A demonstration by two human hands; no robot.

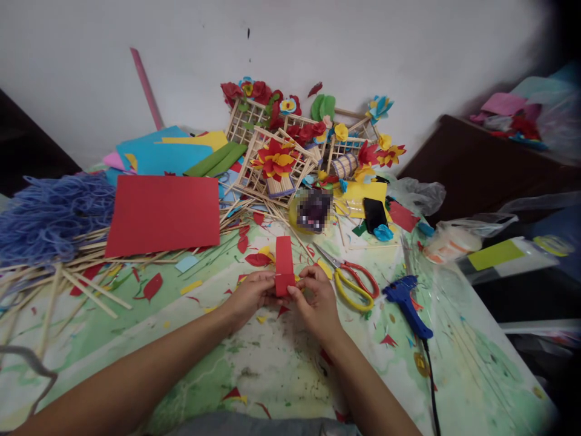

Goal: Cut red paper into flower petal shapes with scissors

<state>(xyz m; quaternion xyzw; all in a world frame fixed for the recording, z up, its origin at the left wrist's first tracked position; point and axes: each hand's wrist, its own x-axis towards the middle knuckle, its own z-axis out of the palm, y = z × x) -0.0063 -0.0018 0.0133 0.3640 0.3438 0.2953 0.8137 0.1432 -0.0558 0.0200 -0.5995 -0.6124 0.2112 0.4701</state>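
Tangled blue-violet yarn (52, 212) heaps up at far left, beside scattered wooden sticks (93, 295) and a broad red sheet (163, 215). At center, a person's left hand (254, 295) pinches the lower left edge of an upright red paper strip (284, 257), held above the littered tablecloth (254, 363), before flower-trimmed stick lattices (254, 166); the right hand (318, 300) pinches its lower right corner. Open-bladed scissors (354, 289) lie just beside that hand, ahead of a phone (374, 215) and a blue glue gun (408, 306).
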